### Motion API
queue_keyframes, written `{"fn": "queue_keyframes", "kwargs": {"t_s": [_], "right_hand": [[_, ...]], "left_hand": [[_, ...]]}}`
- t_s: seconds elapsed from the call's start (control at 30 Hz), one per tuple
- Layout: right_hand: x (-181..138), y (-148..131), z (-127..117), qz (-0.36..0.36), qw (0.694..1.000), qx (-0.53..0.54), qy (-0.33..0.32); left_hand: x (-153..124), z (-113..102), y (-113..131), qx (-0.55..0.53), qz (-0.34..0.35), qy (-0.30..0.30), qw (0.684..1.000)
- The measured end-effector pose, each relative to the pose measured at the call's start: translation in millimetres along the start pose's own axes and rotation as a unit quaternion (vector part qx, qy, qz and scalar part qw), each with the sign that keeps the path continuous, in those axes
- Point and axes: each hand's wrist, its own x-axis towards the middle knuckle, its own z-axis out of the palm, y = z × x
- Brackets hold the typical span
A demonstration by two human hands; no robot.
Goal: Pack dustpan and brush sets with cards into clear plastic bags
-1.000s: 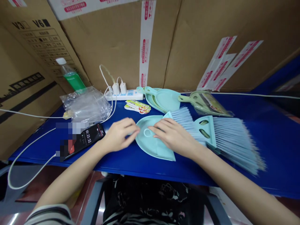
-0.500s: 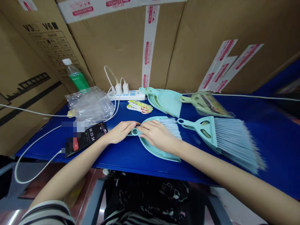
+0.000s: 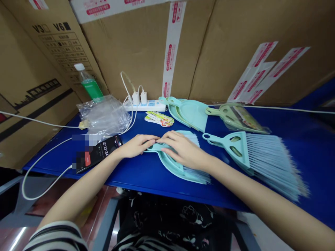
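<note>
A light-blue dustpan [image 3: 170,166] lies flat near the table's front edge, with a matching hand brush [image 3: 192,137] laid over it, bristles pointing right. My left hand [image 3: 138,145] is closed at the handle end, thumb and fingers pinched round the stacked handles. Over the brush's head and handle base, my right hand [image 3: 180,146] presses with bent fingers, hiding most of the joint between brush and pan. To the right rests another light-blue brush [image 3: 240,150] on a dustpan. Behind my hands, several nested dustpans [image 3: 193,113] lie beside a green bagged brush set [image 3: 235,116].
At left, a phone [image 3: 102,153] with a charging cable lies near crumpled plastic bags [image 3: 104,115]. A bottle [image 3: 90,85], a power strip [image 3: 154,105] with chargers and some printed labels [image 3: 159,118] are at the back. Cardboard boxes [image 3: 131,45] wall off the far side.
The brush has shifted in the dustpan; its bristles now reach the pan's lower right edge and its handle covers the pan's handle. My left hand has closed more on the handles.
</note>
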Motion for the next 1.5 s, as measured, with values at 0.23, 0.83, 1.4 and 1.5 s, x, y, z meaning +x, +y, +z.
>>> {"fn": "queue_keyframes", "kwargs": {"t_s": [0.23,0.83,1.4,1.5], "right_hand": [[-33,17,-13,0.052,0.992,-0.014,-0.114],[-33,8,10,0.069,0.992,-0.029,-0.099],[-32,6,13,0.071,0.992,-0.045,-0.096],[-33,7,14,0.074,0.991,-0.043,-0.098]], "left_hand": [[0,0,-4,-0.030,0.008,-0.011,0.999],[1,4,-10,-0.198,-0.075,-0.050,0.976],[2,3,-9,-0.172,-0.057,-0.049,0.982],[2,3,-9,-0.169,-0.063,-0.040,0.983]]}}
